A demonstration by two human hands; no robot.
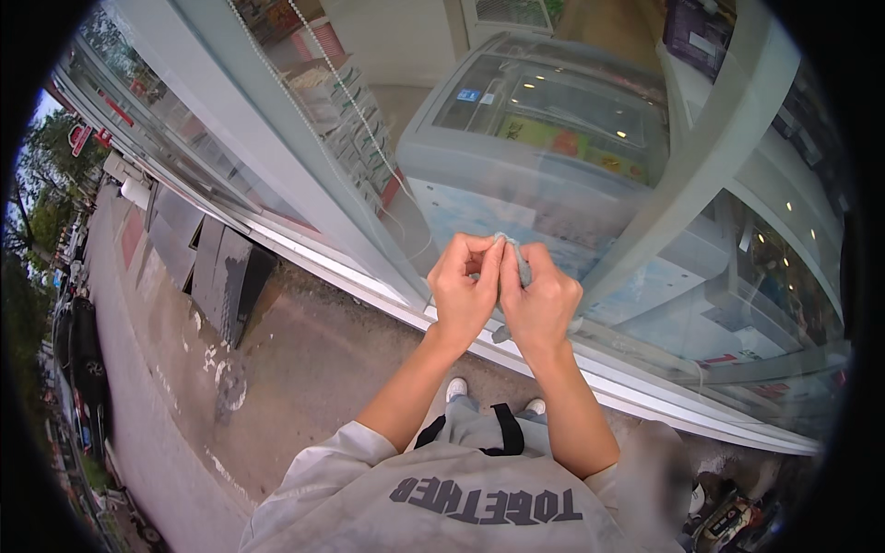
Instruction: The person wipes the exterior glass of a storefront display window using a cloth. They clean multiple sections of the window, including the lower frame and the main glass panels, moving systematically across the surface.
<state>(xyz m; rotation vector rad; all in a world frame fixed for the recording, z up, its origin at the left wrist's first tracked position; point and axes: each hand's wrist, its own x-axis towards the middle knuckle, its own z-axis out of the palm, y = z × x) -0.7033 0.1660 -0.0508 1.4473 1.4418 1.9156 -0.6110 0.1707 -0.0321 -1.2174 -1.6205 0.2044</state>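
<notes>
Both hands meet in front of a large glass pane, fingertips almost together. A crumpled grey cloth [525, 272] is pinched between the thumb and fingers of my right hand [546, 290]. The thumb and index finger of my left hand [462, 280] close on the cloth's top edge, beside my right thumb. Part of the cloth is hidden inside my right hand, and a grey end hangs below near the wrist. Behind the glass stands a chest freezer [477, 162] with a curved clear lid.
A pale metal frame post [276, 131] runs up at the left, with a white beaded cord [332, 66] behind the glass. A white sill [622, 390] crosses below my hands. Dark ramp-like panels [218, 276] lean at left on concrete ground [311, 366]. Parked cars [86, 352] line the far left.
</notes>
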